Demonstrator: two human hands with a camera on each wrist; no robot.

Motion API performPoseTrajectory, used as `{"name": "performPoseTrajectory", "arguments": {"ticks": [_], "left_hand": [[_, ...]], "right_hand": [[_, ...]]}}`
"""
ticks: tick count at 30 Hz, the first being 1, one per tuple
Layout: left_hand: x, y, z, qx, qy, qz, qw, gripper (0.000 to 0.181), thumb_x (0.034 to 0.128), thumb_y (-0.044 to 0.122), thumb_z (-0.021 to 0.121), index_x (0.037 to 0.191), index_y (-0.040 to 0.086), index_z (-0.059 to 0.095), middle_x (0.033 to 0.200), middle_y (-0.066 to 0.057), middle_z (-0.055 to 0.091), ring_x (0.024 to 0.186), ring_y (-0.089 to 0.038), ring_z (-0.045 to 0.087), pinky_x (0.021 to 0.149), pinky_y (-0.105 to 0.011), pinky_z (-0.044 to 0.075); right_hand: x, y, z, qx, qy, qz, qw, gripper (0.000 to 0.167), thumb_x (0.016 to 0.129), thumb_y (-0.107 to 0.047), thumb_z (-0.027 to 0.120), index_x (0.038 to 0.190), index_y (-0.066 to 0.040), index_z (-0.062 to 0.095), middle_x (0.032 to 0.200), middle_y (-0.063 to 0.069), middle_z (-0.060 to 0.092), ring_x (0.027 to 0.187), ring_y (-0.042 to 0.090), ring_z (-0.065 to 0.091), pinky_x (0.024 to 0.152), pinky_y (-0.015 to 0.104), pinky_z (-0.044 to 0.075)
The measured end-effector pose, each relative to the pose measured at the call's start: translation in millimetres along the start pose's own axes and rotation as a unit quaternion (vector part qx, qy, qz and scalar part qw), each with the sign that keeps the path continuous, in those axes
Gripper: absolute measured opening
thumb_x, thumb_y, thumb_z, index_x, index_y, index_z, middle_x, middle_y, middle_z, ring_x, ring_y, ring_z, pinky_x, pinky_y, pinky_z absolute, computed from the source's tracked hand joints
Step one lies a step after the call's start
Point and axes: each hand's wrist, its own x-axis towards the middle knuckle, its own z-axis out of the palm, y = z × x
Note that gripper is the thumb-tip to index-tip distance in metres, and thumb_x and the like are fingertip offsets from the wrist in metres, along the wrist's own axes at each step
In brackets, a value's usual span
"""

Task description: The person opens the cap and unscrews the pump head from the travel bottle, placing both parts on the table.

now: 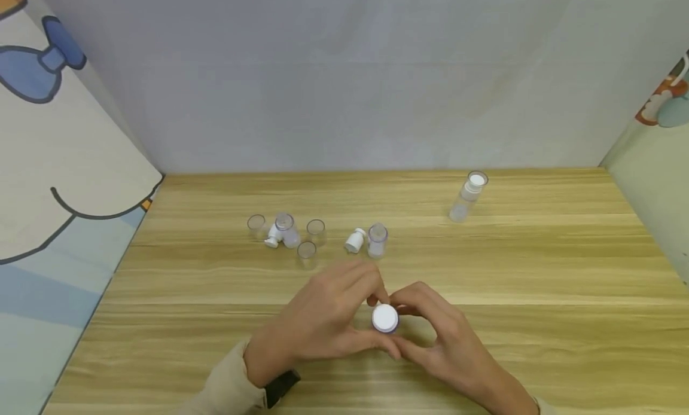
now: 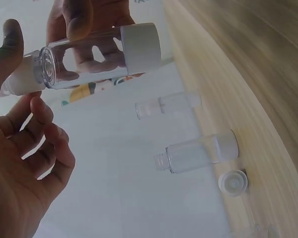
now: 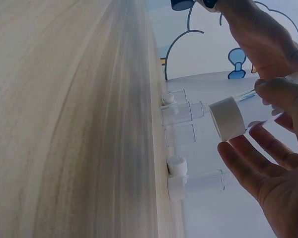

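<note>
My left hand point(image 1: 334, 310) pinches a white cap point(image 1: 384, 318) between thumb and fingers. In the left wrist view this cap point(image 2: 24, 75) sits at the mouth of a clear bottle point(image 2: 89, 62) with a white base; whether it is threaded on, I cannot tell. My right hand point(image 1: 449, 337) grips the bottle's clear body, thumb on one side and fingers on the other. The bottle is held above the table, and its white base point(image 3: 227, 119) shows in the right wrist view.
Beyond my hands stands an uncapped clear bottle point(image 1: 377, 241) with a white cap point(image 1: 355, 240) beside it. Further left are another bottle point(image 1: 289, 234), a second loose cap point(image 1: 273, 235) and several clear overcaps point(image 1: 307, 251). A capped bottle point(image 1: 464, 201) stands at the back right, near the wall point(image 1: 377, 104).
</note>
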Motion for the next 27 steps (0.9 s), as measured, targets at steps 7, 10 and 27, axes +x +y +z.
{"name": "performPoseTrajectory", "arguments": {"ticks": [7, 10, 27], "left_hand": [[-0.4, 0.5, -1.1, -0.075, -0.006, 0.018, 0.9970, 0.057, 0.0805, 0.036, 0.091, 0.126, 0.010, 0.068, 0.116, 0.002, 0.071, 0.111, -0.013, 0.061, 0.103, -0.026, 0.052], [-2.7, -1.4, -3.1, -0.151, -0.018, 0.014, 0.9883, 0.053, 0.0837, 0.020, 0.089, 0.130, 0.008, 0.067, 0.123, 0.000, 0.073, 0.115, -0.015, 0.059, 0.105, -0.027, 0.051], [-4.2, -5.1, 0.5, -0.089, 0.015, 0.007, 0.9959, 0.038, 0.0774, 0.032, 0.093, 0.108, 0.018, 0.075, 0.105, 0.004, 0.069, 0.105, -0.013, 0.057, 0.096, -0.026, 0.051]], "right_hand": [[-0.4, 0.3, -2.7, -0.010, 0.008, 0.001, 0.9999, 0.043, 0.091, -0.014, 0.083, 0.128, -0.006, 0.064, 0.117, 0.002, 0.067, 0.111, 0.013, 0.067, 0.095, 0.023, 0.061], [-0.5, -0.5, -3.2, -0.013, 0.008, 0.004, 0.9999, 0.043, 0.087, -0.009, 0.085, 0.125, -0.008, 0.064, 0.115, 0.000, 0.066, 0.108, 0.011, 0.067, 0.094, 0.023, 0.061], [1.9, -1.4, 0.3, -0.013, 0.002, -0.007, 0.9999, 0.035, 0.094, -0.019, 0.080, 0.124, -0.009, 0.064, 0.115, 0.000, 0.065, 0.108, 0.010, 0.065, 0.095, 0.024, 0.060]]}}
